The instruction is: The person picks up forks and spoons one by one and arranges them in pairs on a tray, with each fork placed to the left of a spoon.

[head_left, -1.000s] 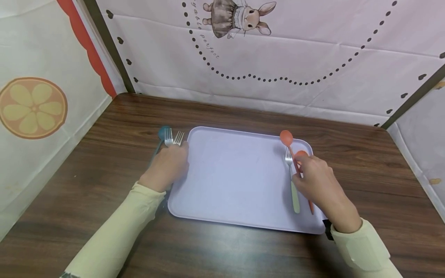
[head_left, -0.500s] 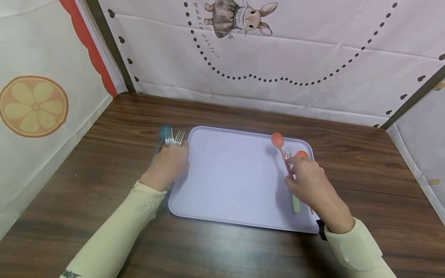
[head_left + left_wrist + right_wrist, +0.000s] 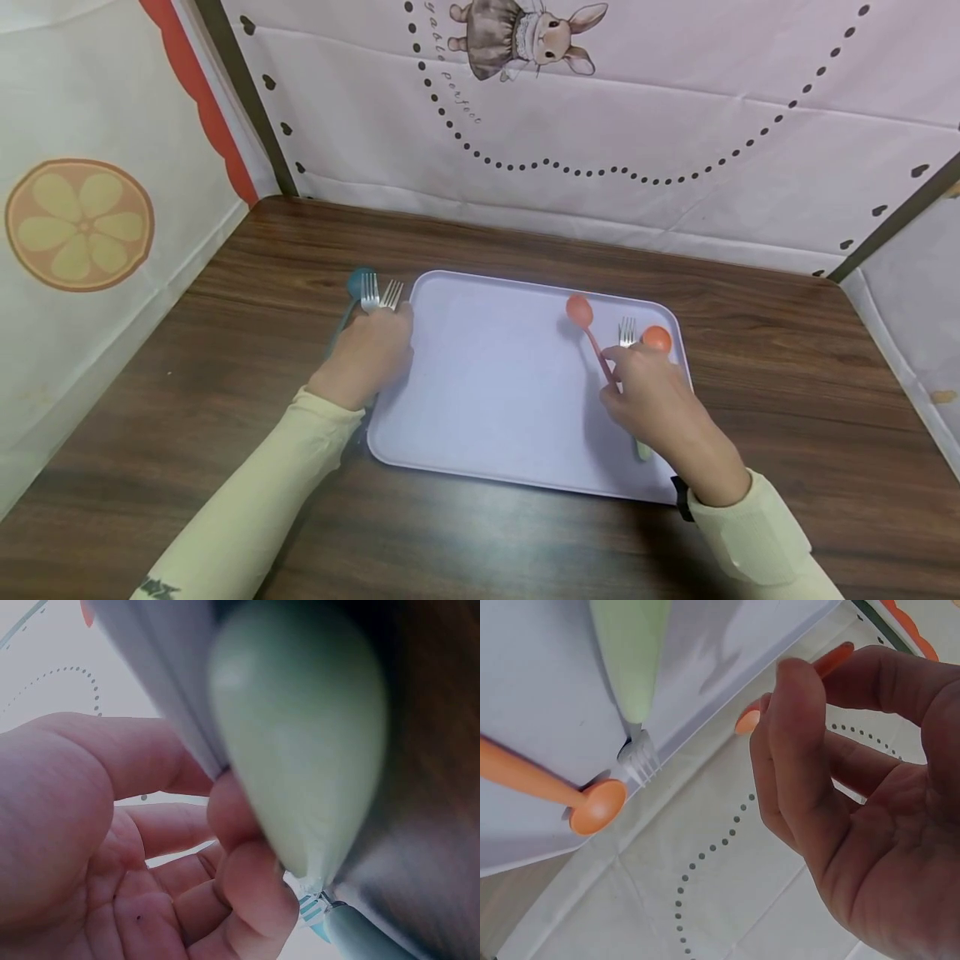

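My left hand (image 3: 367,354) is at the left edge of the pale lilac tray (image 3: 495,392), its thumb and fingers pinching the rim. Two forks (image 3: 370,293) and a teal spoon (image 3: 361,283) lie beside that edge, their lower parts mostly hidden by the hand. A pale green handle (image 3: 300,727) looms close in the left wrist view. Over the tray's right part, my right hand (image 3: 651,396) pinches an orange spoon (image 3: 580,310) by its handle, bowl pointing away. Beneath this hand, a green-handled fork (image 3: 634,667) and a second orange spoon (image 3: 600,806) lie on the tray.
The dark wooden table (image 3: 480,542) extends around the tray. Behind it hangs a white cloth (image 3: 637,125) with a rabbit print, and another cloth (image 3: 82,333) with an orange slice print stands at the left.
My right hand has moved left over the tray with the orange spoon, uncovering more of the second spoon's bowl. My left hand has stayed at the tray's left edge.
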Demonstrator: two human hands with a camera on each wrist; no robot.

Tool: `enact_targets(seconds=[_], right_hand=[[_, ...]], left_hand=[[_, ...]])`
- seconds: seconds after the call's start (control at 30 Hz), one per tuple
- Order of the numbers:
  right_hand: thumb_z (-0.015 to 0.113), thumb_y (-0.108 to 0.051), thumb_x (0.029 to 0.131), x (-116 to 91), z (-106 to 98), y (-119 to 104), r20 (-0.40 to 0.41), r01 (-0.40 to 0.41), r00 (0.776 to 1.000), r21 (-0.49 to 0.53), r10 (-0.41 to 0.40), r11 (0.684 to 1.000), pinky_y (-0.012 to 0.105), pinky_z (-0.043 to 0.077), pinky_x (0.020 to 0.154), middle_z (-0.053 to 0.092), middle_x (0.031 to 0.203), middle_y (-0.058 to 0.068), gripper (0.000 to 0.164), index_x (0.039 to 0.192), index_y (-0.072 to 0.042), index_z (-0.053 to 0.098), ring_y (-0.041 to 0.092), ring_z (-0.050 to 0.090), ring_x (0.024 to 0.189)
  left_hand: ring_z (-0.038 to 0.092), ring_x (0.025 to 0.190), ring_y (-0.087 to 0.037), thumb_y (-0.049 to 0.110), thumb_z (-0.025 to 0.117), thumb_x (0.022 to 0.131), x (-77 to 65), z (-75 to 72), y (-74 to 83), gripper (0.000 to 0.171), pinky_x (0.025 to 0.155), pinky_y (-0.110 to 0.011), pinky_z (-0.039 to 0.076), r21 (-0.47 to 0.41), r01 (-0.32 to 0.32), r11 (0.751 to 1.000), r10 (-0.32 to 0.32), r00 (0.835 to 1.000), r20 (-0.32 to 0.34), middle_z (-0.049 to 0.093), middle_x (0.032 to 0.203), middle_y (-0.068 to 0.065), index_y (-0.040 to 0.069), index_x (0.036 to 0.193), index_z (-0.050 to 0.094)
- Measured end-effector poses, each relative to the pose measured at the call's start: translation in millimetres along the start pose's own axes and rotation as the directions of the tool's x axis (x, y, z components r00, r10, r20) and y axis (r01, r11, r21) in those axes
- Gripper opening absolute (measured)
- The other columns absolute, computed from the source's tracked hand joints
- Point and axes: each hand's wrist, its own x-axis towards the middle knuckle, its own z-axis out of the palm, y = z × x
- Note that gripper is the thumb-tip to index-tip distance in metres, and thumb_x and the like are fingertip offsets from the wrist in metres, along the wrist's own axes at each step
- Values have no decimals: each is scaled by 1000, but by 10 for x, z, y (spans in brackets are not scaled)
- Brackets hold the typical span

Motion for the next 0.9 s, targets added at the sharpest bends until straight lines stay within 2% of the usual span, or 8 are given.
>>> enact_targets(seconds=[0.33, 0.47, 0.67, 0.9], right_hand=[[55, 2, 65, 28, 67, -89, 63, -7, 998, -11, 8, 1000, 35, 44, 52, 56, 67, 7, 32, 95, 1, 65, 21, 48, 63], [56, 2, 68, 34, 102, -123, 114, -22, 993, -18, 24, 1000, 33, 42, 51, 50, 64, 5, 26, 92, 0, 64, 21, 44, 60], [56, 3, 69, 39, 151, -153, 138, -10, 990, -40, 16, 999, 34, 40, 49, 46, 61, 5, 11, 77, -4, 61, 21, 42, 59], [58, 2, 78, 35, 198, -189, 158, -13, 987, -56, 22, 998, 32, 41, 47, 49, 63, 7, 11, 85, -1, 65, 21, 44, 58]], left_hand=[[50, 51, -26, 5, 47, 85, 0, -12, 14, 35, 43, -43, 47, 5, 2, 1000, -2, 1000, 9, 56, 76, -19, -13, 115, 49], [50, 52, -27, 5, 47, 84, 0, -5, 11, 36, 44, -44, 47, 13, 1, 1000, -1, 1000, 5, 56, 77, -20, -13, 115, 49], [50, 51, -26, 5, 46, 84, -7, -6, 3, 35, 43, -44, 47, 6, -6, 1000, 6, 1000, -1, 56, 76, -20, -14, 114, 49], [50, 51, -26, 5, 48, 83, 7, 5, -7, 33, 42, -43, 47, 9, -8, 1000, 9, 1000, -6, 55, 74, -19, -13, 111, 50]])
